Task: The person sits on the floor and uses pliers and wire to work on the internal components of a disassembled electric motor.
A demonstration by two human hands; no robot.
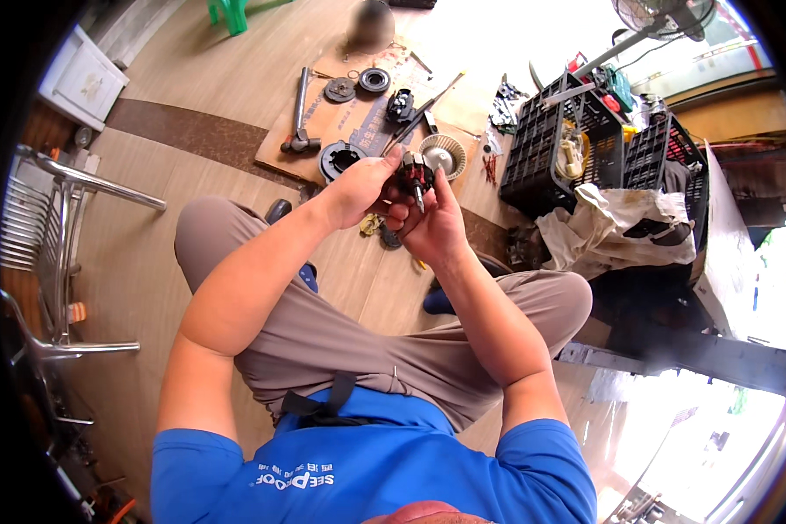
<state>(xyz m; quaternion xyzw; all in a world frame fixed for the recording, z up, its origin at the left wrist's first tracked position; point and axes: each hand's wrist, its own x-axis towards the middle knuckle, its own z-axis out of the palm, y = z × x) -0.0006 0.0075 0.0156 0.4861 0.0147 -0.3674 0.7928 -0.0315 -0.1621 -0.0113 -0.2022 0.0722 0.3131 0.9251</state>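
Both my hands are raised over the floor in front of my bent knees, closed around a motor rotor [417, 177] with dark and reddish parts and a bare metal shaft pointing toward me. My left hand [364, 186] grips it from the left, and my right hand [435, 220] holds it from the right and below. Fingers hide part of its body. Just beyond, on flattened cardboard [276, 147], lie a black round housing [341, 158], a pale ribbed fan wheel [445, 156], a hammer [301, 113], a flat disc [340, 90], a dark ring [375, 80] and a black part [400, 106].
Black plastic crates [537, 144] holding tools and parts stand at the right, with a crumpled pale sack [616, 229] against them. Metal-framed chairs [105, 181] are on the left. Farther off are a green stool [230, 14] and a standing fan [664, 12].
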